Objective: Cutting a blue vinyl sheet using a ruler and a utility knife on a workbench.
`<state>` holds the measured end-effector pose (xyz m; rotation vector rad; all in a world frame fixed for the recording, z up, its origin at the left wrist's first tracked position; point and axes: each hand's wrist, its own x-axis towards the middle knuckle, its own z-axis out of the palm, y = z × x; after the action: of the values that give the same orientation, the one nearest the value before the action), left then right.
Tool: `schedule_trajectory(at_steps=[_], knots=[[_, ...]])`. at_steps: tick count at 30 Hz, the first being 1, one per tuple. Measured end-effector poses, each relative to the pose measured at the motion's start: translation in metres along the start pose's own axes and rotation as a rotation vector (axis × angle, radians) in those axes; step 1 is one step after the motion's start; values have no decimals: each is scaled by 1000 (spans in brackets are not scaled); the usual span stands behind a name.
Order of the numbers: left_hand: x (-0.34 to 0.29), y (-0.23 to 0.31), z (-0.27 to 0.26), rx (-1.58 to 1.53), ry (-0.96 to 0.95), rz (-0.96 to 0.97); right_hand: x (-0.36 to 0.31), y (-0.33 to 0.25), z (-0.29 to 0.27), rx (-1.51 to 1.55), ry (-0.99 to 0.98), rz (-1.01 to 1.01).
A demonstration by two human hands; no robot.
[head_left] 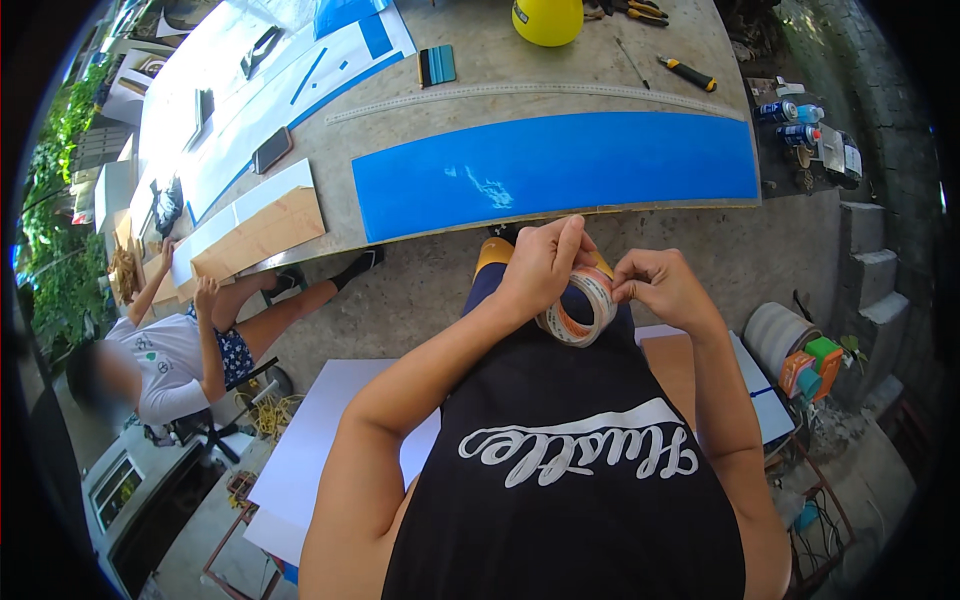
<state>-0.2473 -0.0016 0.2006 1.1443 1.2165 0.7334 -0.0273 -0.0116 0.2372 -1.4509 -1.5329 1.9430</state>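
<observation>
A roll of clear tape (606, 318) with a printed core hangs in front of my lap, held up by my left hand (545, 268), whose fingers close on its upper rim. My right hand (662, 288) pinches at the roll's right edge; whether a loose tape end is between the fingertips is too small to see. Just beyond my hands, a long blue sheet (560, 170) lies along the near edge of the table (590, 75). A long clear ruler (540, 91) rests behind it.
On the table are a squeegee (437, 66), a phone (272, 150), a utility knife (688, 73), pliers (640, 10) and a yellow rounded object (547, 20). Spray cans (797, 134) stand at right. A seated person (170, 365) at left touches a brown-and-white board (265, 225).
</observation>
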Motion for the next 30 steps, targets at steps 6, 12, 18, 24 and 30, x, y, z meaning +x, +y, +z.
schedule_trajectory(at_steps=[6, 12, 18, 24, 30], knots=[[4, -11, -22, -54, -73, -56, 5, -5, 26, 217, 147, 34], [1, -22, -17, -26, -116, 58, 11, 4, 16, 174, 150, 43], [13, -11, 10, 184, -170, 95, 19, 23, -27, 295, -39, 141], [31, -8, 43, 228, -186, 30, 17, 34, -65, -27, -167, -6], [50, -24, 69, 101, -178, -182, 1, 38, -78, -142, 35, -80]])
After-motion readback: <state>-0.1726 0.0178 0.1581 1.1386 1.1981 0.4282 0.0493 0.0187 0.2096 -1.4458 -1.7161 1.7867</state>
